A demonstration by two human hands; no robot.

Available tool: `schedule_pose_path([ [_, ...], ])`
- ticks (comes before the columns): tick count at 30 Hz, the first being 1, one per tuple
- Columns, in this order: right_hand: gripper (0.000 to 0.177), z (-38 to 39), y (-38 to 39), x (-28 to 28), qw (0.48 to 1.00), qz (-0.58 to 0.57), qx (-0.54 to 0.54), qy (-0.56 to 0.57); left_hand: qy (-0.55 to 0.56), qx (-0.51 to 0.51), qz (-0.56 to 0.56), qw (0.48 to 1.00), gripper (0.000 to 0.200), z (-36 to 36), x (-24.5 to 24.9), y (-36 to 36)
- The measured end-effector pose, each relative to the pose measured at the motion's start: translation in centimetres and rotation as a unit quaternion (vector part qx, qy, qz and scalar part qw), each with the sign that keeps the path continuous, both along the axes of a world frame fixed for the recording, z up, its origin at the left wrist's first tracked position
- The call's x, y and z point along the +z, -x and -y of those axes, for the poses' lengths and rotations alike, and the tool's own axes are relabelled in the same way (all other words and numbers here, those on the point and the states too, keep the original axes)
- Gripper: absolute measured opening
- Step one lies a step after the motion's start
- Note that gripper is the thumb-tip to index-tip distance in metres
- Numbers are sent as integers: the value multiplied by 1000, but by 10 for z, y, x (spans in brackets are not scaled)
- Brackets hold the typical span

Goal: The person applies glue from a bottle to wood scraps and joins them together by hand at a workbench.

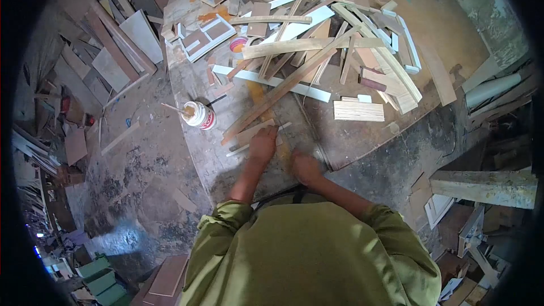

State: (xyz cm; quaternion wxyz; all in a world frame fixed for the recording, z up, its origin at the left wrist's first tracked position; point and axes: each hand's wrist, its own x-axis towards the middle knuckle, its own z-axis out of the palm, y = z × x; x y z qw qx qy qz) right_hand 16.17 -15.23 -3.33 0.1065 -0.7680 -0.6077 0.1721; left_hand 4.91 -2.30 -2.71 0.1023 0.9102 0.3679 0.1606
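Observation:
My left hand [263, 143] is over a short, flat wooden piece [247, 135] on the workbench, its fingers closed at the piece's right end. A thin pale strip [238, 150] lies just beside that hand. My right hand [306, 168] is close by on the right, near the bench's front edge; motion smears it, so its fingers and anything in them cannot be made out. A long brown wooden strip [283, 99] slants away beyond my left hand. To the left stands a white glue-like tub [205, 119] with a stick [173, 108] in its mouth.
A tangled heap of wooden strips [311, 48] and white offcuts covers the far bench. A pale ridged block [358, 111] lies right of my hands. Boards [113, 68] lean at the left, and a thick beam [484, 188] juts in at the right.

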Motion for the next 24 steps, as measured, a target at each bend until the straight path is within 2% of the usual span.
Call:
schedule_pose_path([
  [3,18,-41,0,-13,999,10,-15,-36,53,-14,-27,998,30,0,7,1],
  [5,20,-60,-2,-10,999,3,-16,-47,42,-12,-20,999,28,0,5,2],
  [8,18,-37,-4,-1,995,4,20,-93,20,5,-5,1000,25,-2,-5,0],
  [11,16,1,0,10,998,-15,-17,52,7,4,-10,1000,24,2,-4,0],
  [17,14,-48,-1,8,995,-2,-18,-94,6,-11,7,1000,27,0,4,-1],
  [20,17,-55,-5,-12,997,-12,-13,-71,5,-25,-14,1000,28,2,1,0],
  [24,16,-29,2,4,1000,6,-12,-22,-6,8,-22,1000,28,1,-5,-1],
])
